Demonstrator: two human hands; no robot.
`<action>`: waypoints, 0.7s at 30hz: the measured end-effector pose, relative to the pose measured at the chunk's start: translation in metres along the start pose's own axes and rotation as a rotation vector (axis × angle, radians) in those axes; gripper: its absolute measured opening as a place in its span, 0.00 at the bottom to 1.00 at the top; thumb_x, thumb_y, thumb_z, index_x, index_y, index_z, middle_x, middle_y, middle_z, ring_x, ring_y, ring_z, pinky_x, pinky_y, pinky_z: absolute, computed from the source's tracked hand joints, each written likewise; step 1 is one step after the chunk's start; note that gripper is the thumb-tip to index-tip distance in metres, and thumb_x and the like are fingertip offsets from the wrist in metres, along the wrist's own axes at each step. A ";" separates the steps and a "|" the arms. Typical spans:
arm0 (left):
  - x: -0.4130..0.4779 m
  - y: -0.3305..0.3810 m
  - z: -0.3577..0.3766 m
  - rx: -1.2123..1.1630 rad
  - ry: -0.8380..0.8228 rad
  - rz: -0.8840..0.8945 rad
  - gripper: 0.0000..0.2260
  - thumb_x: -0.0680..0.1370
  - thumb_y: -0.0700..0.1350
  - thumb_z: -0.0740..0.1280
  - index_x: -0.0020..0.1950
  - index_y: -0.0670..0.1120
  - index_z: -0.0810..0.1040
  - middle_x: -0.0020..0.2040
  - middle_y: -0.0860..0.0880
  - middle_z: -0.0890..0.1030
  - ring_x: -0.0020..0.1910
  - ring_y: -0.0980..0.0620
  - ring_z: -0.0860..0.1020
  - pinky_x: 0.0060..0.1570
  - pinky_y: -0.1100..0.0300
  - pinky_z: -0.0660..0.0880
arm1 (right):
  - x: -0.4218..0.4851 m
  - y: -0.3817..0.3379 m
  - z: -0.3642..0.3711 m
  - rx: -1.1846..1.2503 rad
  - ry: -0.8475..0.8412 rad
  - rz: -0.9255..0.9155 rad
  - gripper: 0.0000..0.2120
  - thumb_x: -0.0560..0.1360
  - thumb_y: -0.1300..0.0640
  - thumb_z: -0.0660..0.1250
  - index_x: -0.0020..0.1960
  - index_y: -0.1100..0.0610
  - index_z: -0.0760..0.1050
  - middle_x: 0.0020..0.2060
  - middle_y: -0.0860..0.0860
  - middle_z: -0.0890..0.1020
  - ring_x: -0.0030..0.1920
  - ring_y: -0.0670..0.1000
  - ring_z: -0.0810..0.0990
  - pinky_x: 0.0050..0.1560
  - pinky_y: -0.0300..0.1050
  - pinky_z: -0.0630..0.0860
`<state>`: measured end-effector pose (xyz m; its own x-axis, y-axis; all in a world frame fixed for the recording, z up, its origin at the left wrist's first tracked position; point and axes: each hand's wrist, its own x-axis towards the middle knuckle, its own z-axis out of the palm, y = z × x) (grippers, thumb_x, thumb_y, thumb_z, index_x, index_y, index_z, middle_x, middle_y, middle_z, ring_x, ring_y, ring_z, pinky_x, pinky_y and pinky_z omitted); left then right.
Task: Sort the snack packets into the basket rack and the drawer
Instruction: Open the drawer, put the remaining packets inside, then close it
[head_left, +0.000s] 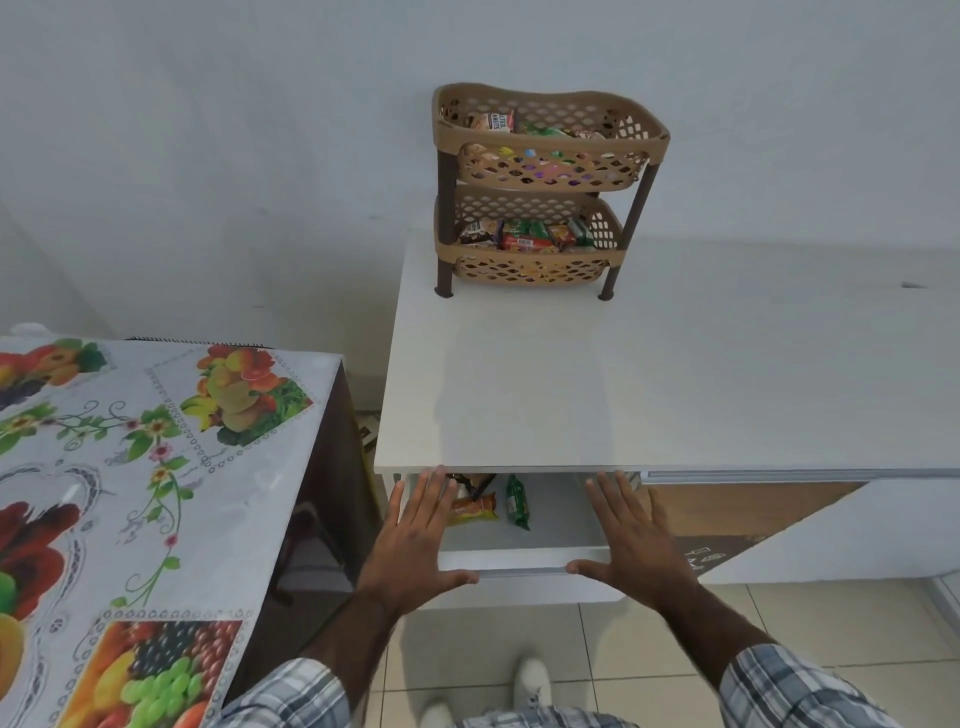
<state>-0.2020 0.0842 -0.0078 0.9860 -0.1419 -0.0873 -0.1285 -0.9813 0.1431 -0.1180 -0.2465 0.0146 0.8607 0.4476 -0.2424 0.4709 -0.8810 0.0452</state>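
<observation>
A tan two-tier basket rack (548, 254) stands at the back of the white counter, with snack packets in both tiers (524, 236). Below the counter's front edge a white drawer (519, 560) is partly pulled out. Inside it lie an orange packet (474, 509) and a green packet (517, 502); a dark packet behind them is mostly hidden. My left hand (415, 545) lies flat with spread fingers over the drawer's left side, thumb on the front edge. My right hand (631, 545) mirrors it on the right side. Neither hand holds anything.
The white counter (675, 374) stretches to the right. A table with a fruit-print cloth (156, 467) stands at the left, with a narrow gap between it and the counter. Beige floor tiles (649, 639) and my white shoes (531, 683) show below.
</observation>
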 end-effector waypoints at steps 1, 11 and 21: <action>0.004 -0.002 -0.001 0.002 -0.006 0.003 0.55 0.69 0.80 0.55 0.83 0.45 0.45 0.83 0.45 0.42 0.81 0.45 0.41 0.77 0.41 0.45 | 0.005 0.002 -0.001 0.005 -0.013 -0.006 0.56 0.68 0.17 0.46 0.82 0.53 0.39 0.81 0.52 0.40 0.80 0.54 0.35 0.76 0.66 0.39; 0.048 -0.014 -0.009 0.076 -0.045 0.041 0.56 0.68 0.81 0.53 0.81 0.48 0.34 0.81 0.47 0.32 0.79 0.47 0.33 0.77 0.45 0.39 | 0.047 0.024 -0.007 0.059 -0.036 -0.143 0.59 0.65 0.17 0.54 0.80 0.48 0.31 0.78 0.46 0.30 0.77 0.50 0.27 0.76 0.64 0.33; 0.086 -0.020 -0.016 0.103 -0.069 0.029 0.54 0.69 0.81 0.52 0.81 0.50 0.35 0.80 0.48 0.31 0.79 0.46 0.32 0.76 0.45 0.37 | 0.074 0.050 -0.011 0.051 -0.019 -0.130 0.50 0.72 0.26 0.60 0.80 0.41 0.34 0.79 0.47 0.32 0.78 0.53 0.30 0.75 0.65 0.34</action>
<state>-0.1133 0.0938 -0.0023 0.9724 -0.1759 -0.1531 -0.1710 -0.9843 0.0446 -0.0281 -0.2558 0.0093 0.7888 0.5562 -0.2614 0.5676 -0.8225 -0.0375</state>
